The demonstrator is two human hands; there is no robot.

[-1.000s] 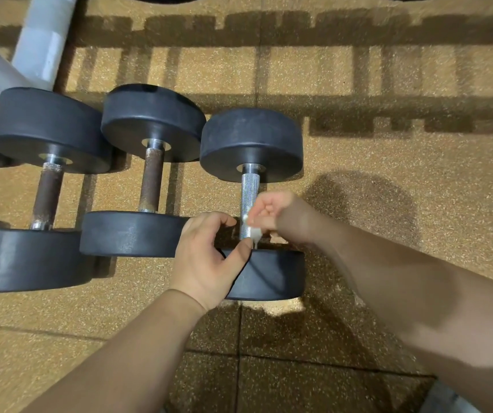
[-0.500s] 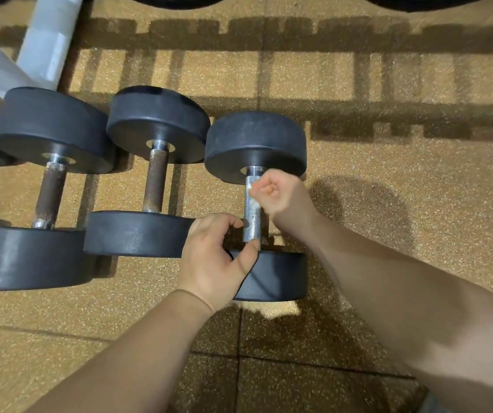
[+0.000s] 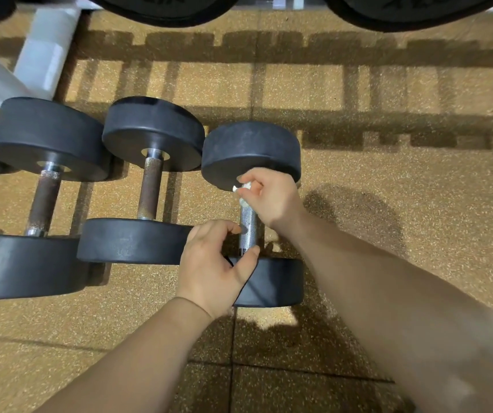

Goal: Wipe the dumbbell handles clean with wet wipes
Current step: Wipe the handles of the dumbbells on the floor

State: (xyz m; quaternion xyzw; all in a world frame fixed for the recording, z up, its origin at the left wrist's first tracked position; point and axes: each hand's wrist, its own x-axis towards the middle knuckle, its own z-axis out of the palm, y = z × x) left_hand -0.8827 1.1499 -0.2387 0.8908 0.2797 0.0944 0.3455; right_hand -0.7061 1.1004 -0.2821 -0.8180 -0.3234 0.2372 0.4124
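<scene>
**Wipe pinched at the far end of the handle**

The right hand (image 3: 272, 198) pinches a small white wipe (image 3: 242, 189). The fingers are curled tight around it, so only little bits of the wipe stick out. The wipe is balled up. It presses on the far end of the shiny handle (image 3: 248, 226), right under the far black weight of the dumbbell (image 3: 251, 147).

Just below that grip, the bare handle runs down to the near black weight. The left hand (image 3: 215, 266) holds the handle there. Its thumb lies across the low end of the handle, where the handle meets the near weight. Its curled fingers touch the left side of the handle. The two hands are near each other but do not touch.

The dumbbell lies on the speckled tan floor (image 3: 403, 222).

To the left of the grip lies a second dumbbell (image 3: 152, 135) with a brown handle. Its near weight is just beside the left hand. Farther left lies a third dumbbell (image 3: 45, 135), also with a brown handle.

Far past the grip, at the top edge, hang big black plates (image 3: 164, 11). A white post (image 3: 45, 52) stands at the top left.
</scene>
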